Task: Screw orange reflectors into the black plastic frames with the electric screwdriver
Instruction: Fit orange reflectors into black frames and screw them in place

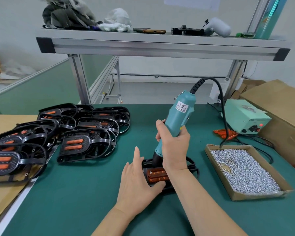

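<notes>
On green mat (75,193), one screwdriver (177,120), one frame (146,162) beneath

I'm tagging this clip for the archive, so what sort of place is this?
Probably a small factory assembly bench: the right hand grips a corded electric screwdriver, a cardboard tray holds loose screws, and finished black frames are stacked alongside.

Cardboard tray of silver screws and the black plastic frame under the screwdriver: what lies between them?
Head view: only bare green mat separates the cardboard tray from the black frame.
</notes>
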